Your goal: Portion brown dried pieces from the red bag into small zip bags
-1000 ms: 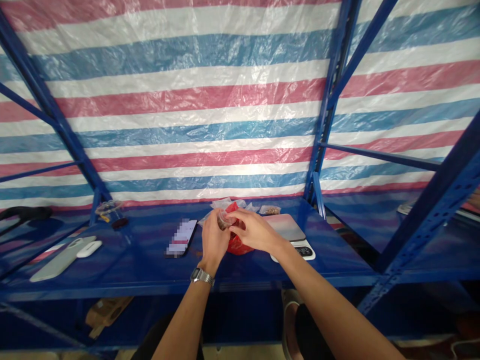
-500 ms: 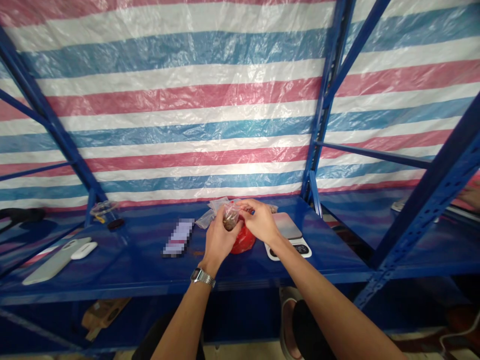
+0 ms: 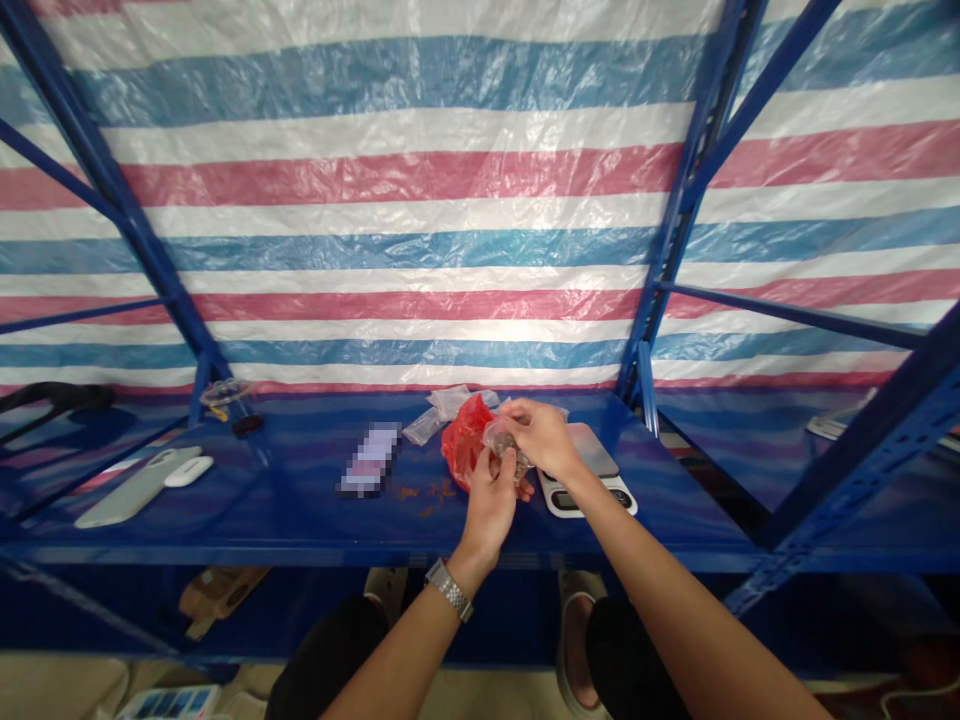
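My left hand point(image 3: 491, 512) and my right hand point(image 3: 545, 437) both pinch a small clear plastic bag point(image 3: 501, 438) holding brown crumbly material. The hands are held together just above the blue steel shelf point(image 3: 285, 520). A red plastic bag point(image 3: 463, 442) sits directly left of the small bag, partly behind my left hand. My right hand is nearest a digital kitchen scale point(image 3: 586, 465), and part of the scale is hidden behind it. Brown crumbs point(image 3: 429, 494) lie scattered on the shelf below the red bag.
A pixelated phone point(image 3: 370, 460) lies left of the crumbs, with crumpled clear bags point(image 3: 448, 410) behind the red bag. Further left are a grey phone case point(image 3: 139, 487), a white oval case point(image 3: 188, 471) and a clear lid point(image 3: 225, 392). Blue uprights and a striped tarp point(image 3: 420, 250) stand behind.
My hands have moved right, away from the phone and closer to the scale, taking the small bag with them. The red bag now shows more fully, and the view has tilted lower.
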Motion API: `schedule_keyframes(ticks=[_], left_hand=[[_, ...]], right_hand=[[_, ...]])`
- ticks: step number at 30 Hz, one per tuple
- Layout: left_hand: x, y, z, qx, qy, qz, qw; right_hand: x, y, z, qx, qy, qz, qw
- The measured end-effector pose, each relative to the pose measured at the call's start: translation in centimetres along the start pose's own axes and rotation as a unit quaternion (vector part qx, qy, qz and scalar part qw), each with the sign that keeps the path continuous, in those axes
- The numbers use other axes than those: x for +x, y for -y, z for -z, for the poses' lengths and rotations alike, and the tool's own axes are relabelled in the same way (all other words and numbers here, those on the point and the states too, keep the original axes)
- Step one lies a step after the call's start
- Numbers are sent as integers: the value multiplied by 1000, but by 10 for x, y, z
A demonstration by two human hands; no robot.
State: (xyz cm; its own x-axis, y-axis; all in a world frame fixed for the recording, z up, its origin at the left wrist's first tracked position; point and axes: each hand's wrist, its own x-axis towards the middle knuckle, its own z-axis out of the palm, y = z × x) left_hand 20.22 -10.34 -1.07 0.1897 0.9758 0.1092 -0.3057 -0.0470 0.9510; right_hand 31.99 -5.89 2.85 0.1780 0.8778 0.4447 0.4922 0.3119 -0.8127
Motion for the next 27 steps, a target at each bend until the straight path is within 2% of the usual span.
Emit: schedule_keyframes(ticks=[6, 10, 15, 23, 27], left_hand=[[-6, 8, -7, -47, -50, 52, 996], [-6, 9, -3, -53, -45, 78, 995], [-8, 6, 3, -72, -39, 88, 993], [-12, -6, 12, -84, -17, 118, 989], [-15, -14, 15, -102, 13, 141, 985]], right_hand=[[-1, -8, -6, -72, 43, -4, 996], [0, -11, -14, -84, 75, -13, 994], [2, -11, -21, -66, 86, -21, 994], [3, -13, -19, -40, 89, -23, 995], [2, -14, -18, -20, 100, -21, 995]])
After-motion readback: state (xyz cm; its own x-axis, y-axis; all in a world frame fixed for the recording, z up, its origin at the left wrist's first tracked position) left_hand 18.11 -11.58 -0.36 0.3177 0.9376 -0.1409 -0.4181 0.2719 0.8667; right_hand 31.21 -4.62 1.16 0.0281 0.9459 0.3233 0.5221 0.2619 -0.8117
